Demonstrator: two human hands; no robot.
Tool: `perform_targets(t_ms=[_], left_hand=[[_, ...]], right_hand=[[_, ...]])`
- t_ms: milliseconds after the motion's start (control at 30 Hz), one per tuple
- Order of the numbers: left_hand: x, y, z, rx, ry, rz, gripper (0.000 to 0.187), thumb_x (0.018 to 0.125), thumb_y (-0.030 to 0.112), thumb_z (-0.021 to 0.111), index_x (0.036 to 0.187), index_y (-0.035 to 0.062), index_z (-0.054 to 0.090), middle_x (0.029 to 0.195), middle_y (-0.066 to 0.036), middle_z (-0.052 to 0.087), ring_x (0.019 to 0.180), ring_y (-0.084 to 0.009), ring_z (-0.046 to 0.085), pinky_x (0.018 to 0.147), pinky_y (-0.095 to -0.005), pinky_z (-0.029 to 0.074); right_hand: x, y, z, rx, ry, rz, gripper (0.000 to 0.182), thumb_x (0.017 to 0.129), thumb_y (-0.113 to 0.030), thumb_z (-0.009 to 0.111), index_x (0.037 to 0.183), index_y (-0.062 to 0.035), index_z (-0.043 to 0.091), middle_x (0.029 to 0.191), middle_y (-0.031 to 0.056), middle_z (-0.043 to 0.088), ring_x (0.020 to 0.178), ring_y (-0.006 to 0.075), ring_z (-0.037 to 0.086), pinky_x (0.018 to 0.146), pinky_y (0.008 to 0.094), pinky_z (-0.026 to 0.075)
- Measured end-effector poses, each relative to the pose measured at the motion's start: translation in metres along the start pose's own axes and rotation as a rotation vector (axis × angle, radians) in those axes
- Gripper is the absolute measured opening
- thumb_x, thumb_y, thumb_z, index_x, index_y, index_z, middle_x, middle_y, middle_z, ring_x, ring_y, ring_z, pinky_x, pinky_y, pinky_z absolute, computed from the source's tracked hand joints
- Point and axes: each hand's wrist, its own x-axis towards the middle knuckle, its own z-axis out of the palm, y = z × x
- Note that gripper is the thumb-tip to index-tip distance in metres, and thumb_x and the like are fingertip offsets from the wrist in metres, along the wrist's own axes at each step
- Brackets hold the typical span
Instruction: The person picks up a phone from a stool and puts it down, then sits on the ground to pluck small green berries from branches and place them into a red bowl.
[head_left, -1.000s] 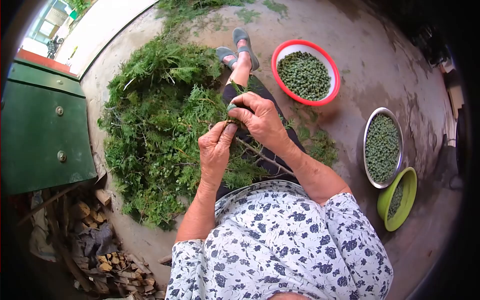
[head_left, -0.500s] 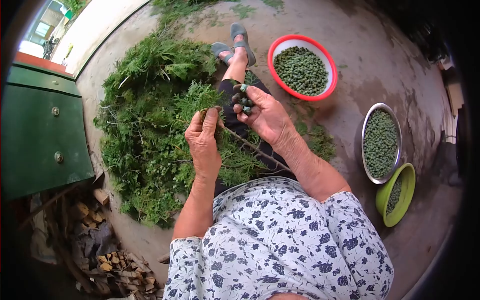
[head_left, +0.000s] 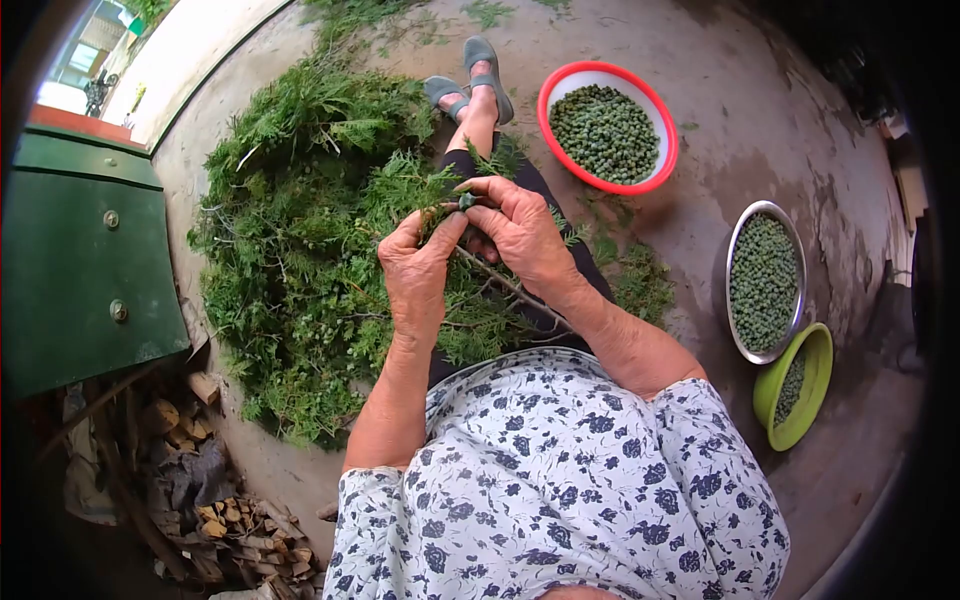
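Note:
A leafy green branch (head_left: 510, 290) lies across my lap, its brown stem running toward my shirt. My left hand (head_left: 420, 265) is closed on the branch, thumb and fingers pinching a sprig. Right beside it, my right hand (head_left: 525, 235) is closed, with thumb and forefinger pinching a small green cone (head_left: 466, 201) at the sprig. The curled fingers hide most of its palm. A large heap of green branches (head_left: 290, 260) lies on the floor left of my legs.
A red-rimmed basin (head_left: 672, 150) of green cones stands beyond my right hand. Farther right are a metal bowl (head_left: 800, 290) and a tilted lime-green bowl (head_left: 812, 410), both with cones. A green cabinet (head_left: 80, 270) and split firewood (head_left: 250, 540) are at left.
My right hand has moved left to meet my left hand and now pinches a cone at the sprig. The several cones seen in its fingers before are now hidden.

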Motion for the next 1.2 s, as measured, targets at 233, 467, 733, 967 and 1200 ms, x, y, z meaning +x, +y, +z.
perform_targets(t_ms=[233, 467, 733, 967, 1200], left_hand=[[-0.001, -0.002, -0.001, -0.075, 0.069, 0.019, 0.006, 0.083, 0.006, 0.062, 0.083, 0.0005, 0.065, 0.071, 0.003, 0.059, 0.057, -0.0015, 0.046, 0.051, -0.0175, 0.036], [-0.003, -0.004, -0.004, 0.047, 0.012, -0.033, 0.008, 0.082, 0.010, 0.064, 0.085, 0.0023, 0.064, 0.070, 0.002, 0.058, 0.057, -0.0042, 0.047, 0.051, -0.0204, 0.035], [-0.001, -0.009, -0.008, -0.040, 0.032, -0.035, 0.011, 0.082, 0.010, 0.065, 0.087, 0.0012, 0.063, 0.068, 0.004, 0.057, 0.056, -0.0014, 0.044, 0.049, -0.0180, 0.034], [-0.003, -0.005, -0.003, 0.029, 0.008, -0.025, 0.010, 0.080, 0.010, 0.066, 0.086, 0.0016, 0.065, 0.072, 0.003, 0.059, 0.061, -0.0041, 0.049, 0.053, -0.0186, 0.036], [-0.002, -0.006, -0.005, -0.035, 0.011, -0.091, 0.008, 0.081, 0.007, 0.064, 0.087, 0.0023, 0.063, 0.070, 0.003, 0.058, 0.058, -0.0037, 0.047, 0.051, -0.0182, 0.035]], right_hand=[[-0.003, -0.003, 0.007, -0.103, 0.068, -0.012, 0.018, 0.085, -0.006, 0.054, 0.102, 0.0016, 0.056, 0.078, 0.0040, 0.060, 0.056, 0.0051, 0.055, 0.048, 0.0195, 0.044], [0.000, 0.004, 0.004, -0.117, 0.060, -0.055, 0.019, 0.086, -0.006, 0.054, 0.103, 0.0012, 0.055, 0.076, 0.0036, 0.060, 0.054, 0.0053, 0.054, 0.046, 0.0193, 0.043], [0.003, 0.008, -0.002, 0.155, 0.030, 0.088, 0.020, 0.087, -0.005, 0.051, 0.106, 0.0029, 0.053, 0.073, 0.0041, 0.058, 0.051, 0.0043, 0.052, 0.041, 0.0177, 0.040], [0.001, 0.009, -0.001, 0.023, 0.005, 0.015, 0.021, 0.088, -0.005, 0.051, 0.107, 0.0034, 0.053, 0.073, 0.0037, 0.059, 0.051, 0.0044, 0.053, 0.040, 0.0173, 0.041], [0.000, 0.005, 0.002, 0.176, 0.007, 0.107, 0.022, 0.089, -0.006, 0.050, 0.109, 0.0023, 0.053, 0.078, 0.0039, 0.059, 0.052, 0.0044, 0.053, 0.041, 0.0167, 0.041]])
